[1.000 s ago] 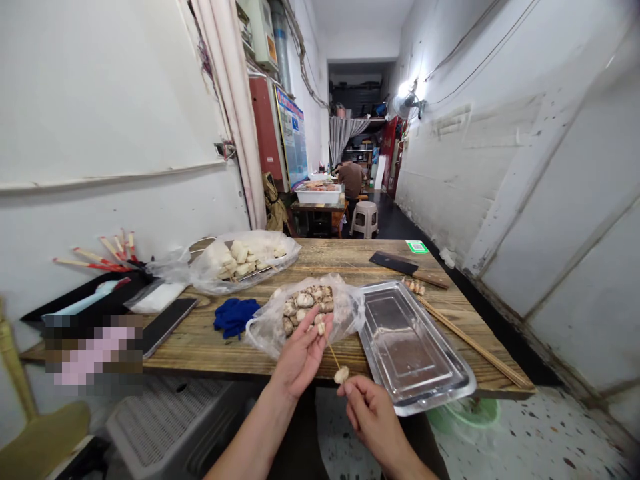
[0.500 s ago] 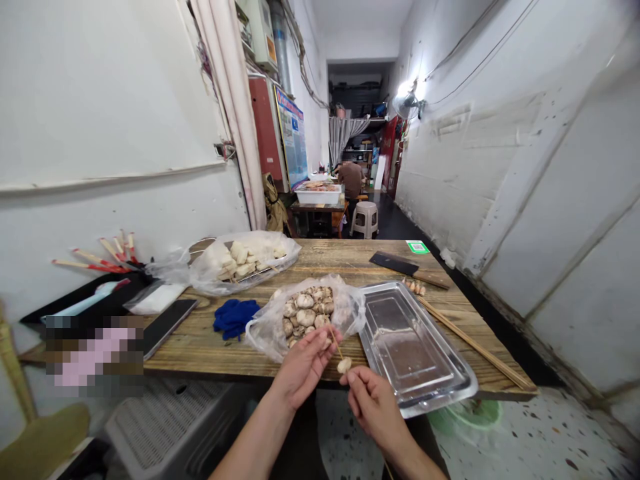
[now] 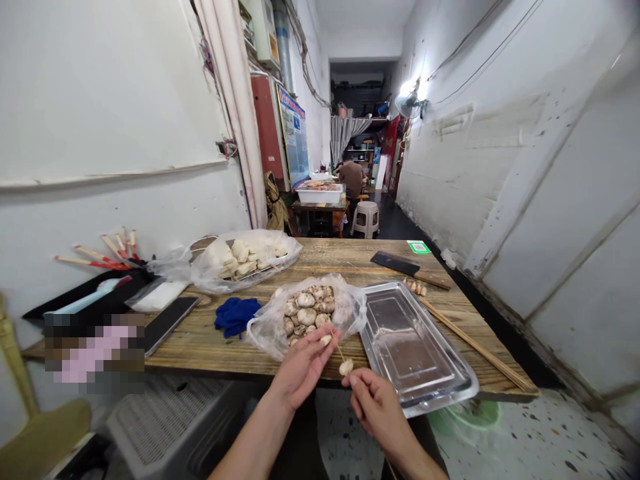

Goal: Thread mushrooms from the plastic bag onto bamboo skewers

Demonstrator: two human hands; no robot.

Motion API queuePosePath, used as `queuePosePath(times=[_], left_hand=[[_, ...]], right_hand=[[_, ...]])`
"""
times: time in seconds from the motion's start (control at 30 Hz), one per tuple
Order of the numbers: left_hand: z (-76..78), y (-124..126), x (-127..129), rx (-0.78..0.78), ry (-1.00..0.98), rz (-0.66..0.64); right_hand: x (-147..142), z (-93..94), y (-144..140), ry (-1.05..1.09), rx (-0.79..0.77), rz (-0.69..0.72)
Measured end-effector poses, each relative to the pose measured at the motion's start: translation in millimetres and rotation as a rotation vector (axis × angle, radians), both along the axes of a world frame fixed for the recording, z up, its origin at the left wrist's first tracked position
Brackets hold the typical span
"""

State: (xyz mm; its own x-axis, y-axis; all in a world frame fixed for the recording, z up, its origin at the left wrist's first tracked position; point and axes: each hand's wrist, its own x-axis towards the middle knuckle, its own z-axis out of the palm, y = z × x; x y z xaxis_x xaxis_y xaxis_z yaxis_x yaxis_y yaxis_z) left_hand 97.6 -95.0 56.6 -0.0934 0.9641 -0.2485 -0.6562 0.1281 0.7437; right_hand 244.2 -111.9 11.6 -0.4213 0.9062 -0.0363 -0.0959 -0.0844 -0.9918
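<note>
At the near edge of the table [image 3: 310, 257], the person's two hands met just off the wood. The right hand [image 3: 376, 404] had its fingers curled shut around the low end of a skewer [image 3: 340, 352], and one pale mushroom [image 3: 345, 367] sat threaded on the stick just above the fingertips. The skewer's lower length was hidden inside the fist; a thin sliver showed again below the wrist, cut off by the bottom edge. The left hand [image 3: 303, 365] pinched a second mushroom piece [image 3: 326, 339] between thumb and fingertips at the skewer's far tip, the other fingers loosely bent. Whether the tip had entered that piece could not be made out.

Just beyond the left hand lay an open bag [image 3: 265, 328] of mushrooms, and right of it a steel tray [image 3: 415, 347], its near corner overhanging the table. Loose skewers [image 3: 470, 343] lay right of the tray, and a cleaver [image 3: 407, 268] farther off. A blue cloth [image 3: 235, 315] sat left of the bag, and a second bag [image 3: 245, 259] behind it held pale pieces too blurred to name. Far down the corridor a seated person [image 3: 351, 179] was only partly visible.
</note>
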Motion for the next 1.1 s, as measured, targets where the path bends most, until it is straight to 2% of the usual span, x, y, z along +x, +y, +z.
queuePosePath(times=[0.17,0.3,0.5,0.73,1.1], left_hand=[[9.0,-6.7,-0.3,0.090,0.027,-0.108],[10.4,-7.6,3.0,0.122,0.069,-0.130],[2.3,2.2,-0.7,0.037,-0.078,0.056],[2.0,4.5,-6.5,0.033,-0.201,0.048],[-9.1,12.5,-6.7,0.000,-0.176,0.189]], right_hand=[[4.2,-2.1,-5.3,0.008,-0.011,0.009],[7.7,-1.2,-9.0,0.015,-0.021,0.013],[9.1,2.5,-20.1,-0.014,-0.055,0.040],[7.9,-2.8,-21.8,-0.058,-0.011,0.043],[7.6,-0.3,-21.6,-0.055,-0.013,0.050]])
